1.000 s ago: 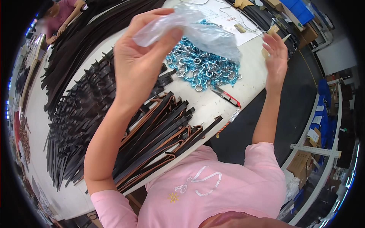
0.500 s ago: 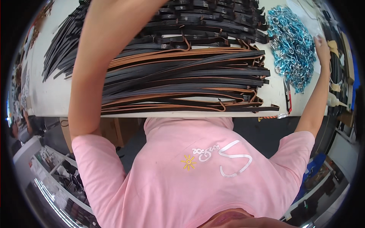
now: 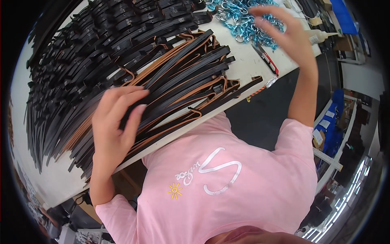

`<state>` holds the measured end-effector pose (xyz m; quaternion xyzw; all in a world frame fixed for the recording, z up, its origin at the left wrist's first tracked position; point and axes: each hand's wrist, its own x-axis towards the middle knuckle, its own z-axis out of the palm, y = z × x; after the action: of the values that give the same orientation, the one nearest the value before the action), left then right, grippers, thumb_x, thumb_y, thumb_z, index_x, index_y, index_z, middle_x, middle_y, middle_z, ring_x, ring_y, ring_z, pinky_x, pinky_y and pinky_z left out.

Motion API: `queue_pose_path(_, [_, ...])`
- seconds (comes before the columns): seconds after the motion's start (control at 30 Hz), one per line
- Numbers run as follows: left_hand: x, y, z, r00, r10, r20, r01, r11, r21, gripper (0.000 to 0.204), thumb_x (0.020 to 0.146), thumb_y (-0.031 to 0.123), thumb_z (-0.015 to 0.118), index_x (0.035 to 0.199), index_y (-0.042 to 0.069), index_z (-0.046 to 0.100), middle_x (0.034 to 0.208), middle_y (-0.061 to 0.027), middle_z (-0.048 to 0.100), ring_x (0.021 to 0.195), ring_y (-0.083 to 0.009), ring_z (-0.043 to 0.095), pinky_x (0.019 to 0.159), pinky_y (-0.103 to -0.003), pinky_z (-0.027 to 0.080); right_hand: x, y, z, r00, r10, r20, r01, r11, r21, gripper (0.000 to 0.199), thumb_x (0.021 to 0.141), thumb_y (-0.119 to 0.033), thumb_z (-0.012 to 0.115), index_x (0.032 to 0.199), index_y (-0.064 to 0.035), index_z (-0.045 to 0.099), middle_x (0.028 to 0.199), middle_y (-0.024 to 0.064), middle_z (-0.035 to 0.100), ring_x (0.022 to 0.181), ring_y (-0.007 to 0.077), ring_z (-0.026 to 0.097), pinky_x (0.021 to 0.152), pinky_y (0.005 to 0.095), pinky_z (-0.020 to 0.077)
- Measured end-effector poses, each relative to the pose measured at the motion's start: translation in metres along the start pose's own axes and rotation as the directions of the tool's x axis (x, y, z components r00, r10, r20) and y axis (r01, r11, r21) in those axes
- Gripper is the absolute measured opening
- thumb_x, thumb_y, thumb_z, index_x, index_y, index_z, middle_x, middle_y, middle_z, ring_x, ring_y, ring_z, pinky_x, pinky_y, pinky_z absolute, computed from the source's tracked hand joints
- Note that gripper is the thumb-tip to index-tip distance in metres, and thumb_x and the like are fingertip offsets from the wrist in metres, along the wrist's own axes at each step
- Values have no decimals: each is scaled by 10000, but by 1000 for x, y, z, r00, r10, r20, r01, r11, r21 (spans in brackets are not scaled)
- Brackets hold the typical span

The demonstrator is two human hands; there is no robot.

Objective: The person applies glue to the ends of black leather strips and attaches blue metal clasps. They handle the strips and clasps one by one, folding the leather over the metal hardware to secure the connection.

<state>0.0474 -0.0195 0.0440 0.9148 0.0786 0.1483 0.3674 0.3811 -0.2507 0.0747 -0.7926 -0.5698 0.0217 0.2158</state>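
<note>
Black, slim leather-like straps (image 3: 93,44) lie in overlapping rows on the white worktop (image 3: 48,183), presumably to keep them aligned. The left hand (image 3: 138,99) hovers open over or beside the looser black straps with tan edges (image 3: 195,73), fanned near the front edge, probably for easy reach. Rightward, shiny blue-and-silver metal chains with rings (image 3: 239,26) sit heaped, seemingly for picking singly; red-handled snips (image 3: 268,63) lie just beside. The blurred right hand (image 3: 256,17) is spread above the heap; I cannot tell whether it touches.
</note>
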Motion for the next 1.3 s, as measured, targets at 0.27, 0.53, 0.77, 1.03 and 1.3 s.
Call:
queue_pose_path(0.27, [52,16,44,985,142,100,-137,989,-55,334,874,1,668,1207,17,643,1099,-139,648,990,-288,643,845,-355,522,-33,-38,59,994,83,68,-92,986,139,181,864,-94,732,1034,-36,707,894,51,670,825,178,633,831,317,479])
queue_pose_path(0.53, [81,12,87,994,97,41,-96,995,-38,325,852,2,690,1171,47,647,935,-113,605,900,-283,630,772,-387,515,-62,-36,48,926,314,-209,-276,942,193,113,879,-115,707,964,-41,704,893,79,682,806,203,667,755,318,508])
queue_pose_path(0.77, [85,17,81,992,59,113,-47,993,-110,266,848,-11,675,1109,38,649,924,-113,594,880,-248,619,769,-347,511,-115,-3,55,777,612,-147,-593,791,152,273,879,-126,698,1140,-51,668,953,83,630,827,221,595,788,320,482])
queue_pose_path(1.03, [86,15,60,949,-144,279,281,785,-552,165,918,35,647,1074,0,606,1007,-61,632,824,-92,608,766,-254,498,-120,-2,63,685,658,-311,-521,742,423,208,965,-67,546,1168,-27,571,868,53,571,758,121,513,726,276,452])
queue_pose_path(1.3, [90,10,53,893,-232,387,449,534,-717,278,966,197,668,1162,1,639,814,-18,668,559,-34,532,497,-167,355,-79,-102,40,756,537,-374,-375,824,424,241,971,-111,632,1196,-25,618,716,-28,476,662,56,404,571,232,352])
